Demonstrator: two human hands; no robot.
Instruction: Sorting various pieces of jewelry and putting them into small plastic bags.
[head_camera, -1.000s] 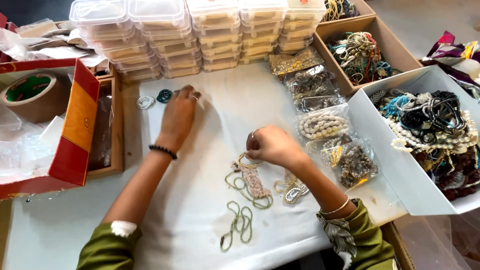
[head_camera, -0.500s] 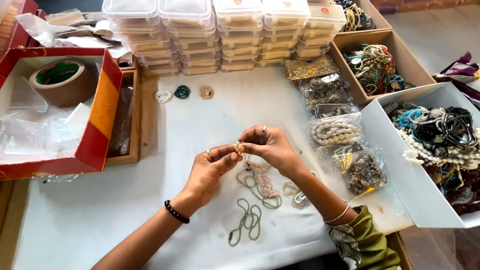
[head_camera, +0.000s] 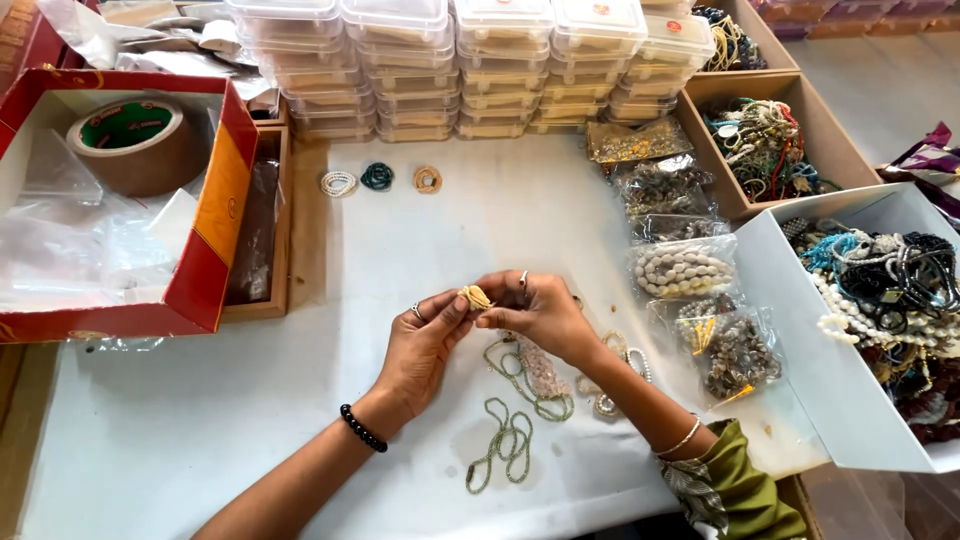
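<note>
Your left hand (head_camera: 425, 340) and right hand (head_camera: 535, 312) meet above the middle of the white-covered counter (head_camera: 180, 440), fingertips of both pinched shut on a small coiled cream bead string (head_camera: 475, 297) held between them. Just near of the hands, green bead strands (head_camera: 505, 445) lie loose on the counter. Three small bead coils (head_camera: 378, 179), white, teal and tan, sit far left of centre. Stacked clear plastic boxes (head_camera: 470, 65) line the far edge; a brown tape roll (head_camera: 138, 145) rests in the red carton at left.
</note>
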